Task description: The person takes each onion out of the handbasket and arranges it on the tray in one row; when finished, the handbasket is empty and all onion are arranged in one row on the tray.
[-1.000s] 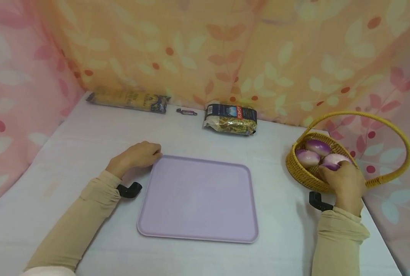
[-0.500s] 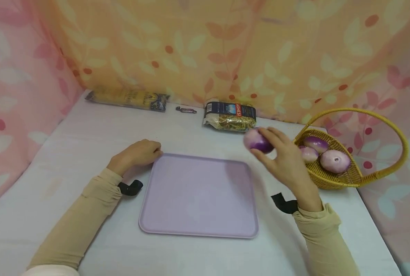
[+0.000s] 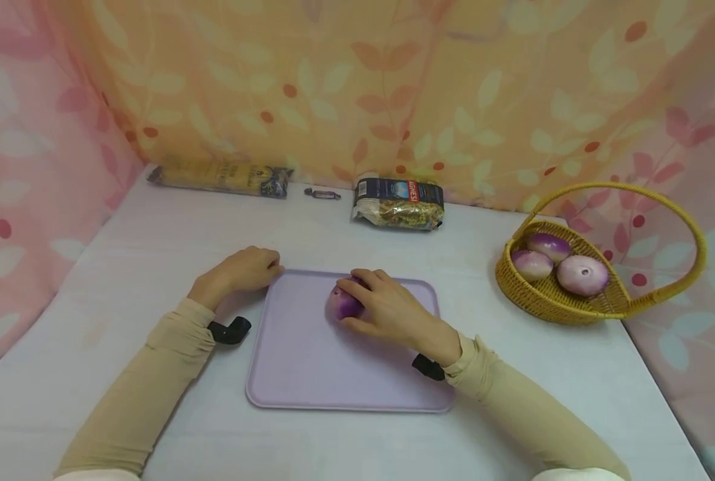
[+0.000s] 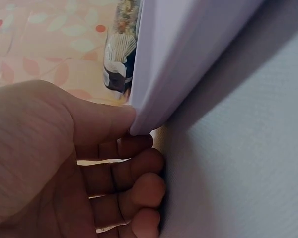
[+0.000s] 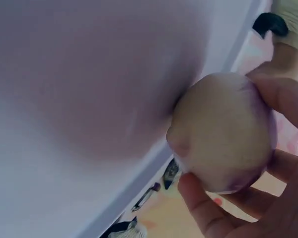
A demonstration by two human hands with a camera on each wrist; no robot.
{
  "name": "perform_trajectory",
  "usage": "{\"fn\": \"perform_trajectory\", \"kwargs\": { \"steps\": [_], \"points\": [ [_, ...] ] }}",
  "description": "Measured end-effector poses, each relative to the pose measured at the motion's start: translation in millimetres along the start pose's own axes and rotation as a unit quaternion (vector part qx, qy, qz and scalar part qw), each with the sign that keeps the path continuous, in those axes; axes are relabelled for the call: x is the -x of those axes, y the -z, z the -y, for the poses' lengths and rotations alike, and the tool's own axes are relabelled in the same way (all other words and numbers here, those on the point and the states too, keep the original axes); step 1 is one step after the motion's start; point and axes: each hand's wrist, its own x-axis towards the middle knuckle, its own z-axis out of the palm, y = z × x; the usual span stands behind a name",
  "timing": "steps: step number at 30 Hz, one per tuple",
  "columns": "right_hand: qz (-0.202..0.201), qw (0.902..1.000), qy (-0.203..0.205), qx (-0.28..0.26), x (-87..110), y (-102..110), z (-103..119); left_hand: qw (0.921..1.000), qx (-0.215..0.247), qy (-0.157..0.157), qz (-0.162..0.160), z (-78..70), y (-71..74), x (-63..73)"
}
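One turnip [image 3: 342, 305] is mid-frame over the tray [image 3: 327, 374], left of the right hand [image 3: 396, 310] gripping it. The left hand [image 3: 240, 270] pinches the tray's upper-left corner.

1 round pale-and-purple vegetable [image 5: 221, 131] in the right grip [image 5: 283, 208], close to the lilac tray [image 5: 89, 94].
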Motion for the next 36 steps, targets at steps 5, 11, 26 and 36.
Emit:
{"fn": "perform_trajectory", "kwargs": {
  "steps": [5, 11, 26, 36],
  "points": [
    [0.016, 0.9995, 0.020, -0.017, -15.6, -8, 13, 0.9999, -0.008, -0.002, -0.006, 1.0, 0.9, 0.5],
    [0.035, 0.9974, 0.043, -0.046, -36.6, -16, 33, 0.9999, -0.002, -0.006, -0.010, 2.0, 0.2, 1.3],
    [0.047, 0.9968, 0.064, -0.015, -58.7, -28, 62, 1.0000, 0.007, -0.005, -0.003, 3.4, -0.1, 1.3],
    [0.047, 0.9983, -0.015, -0.031, -36.1, -6, 30, 0.9998, 0.003, -0.016, -0.006, 0.2, 0.6, -1.0]
  ]
}}
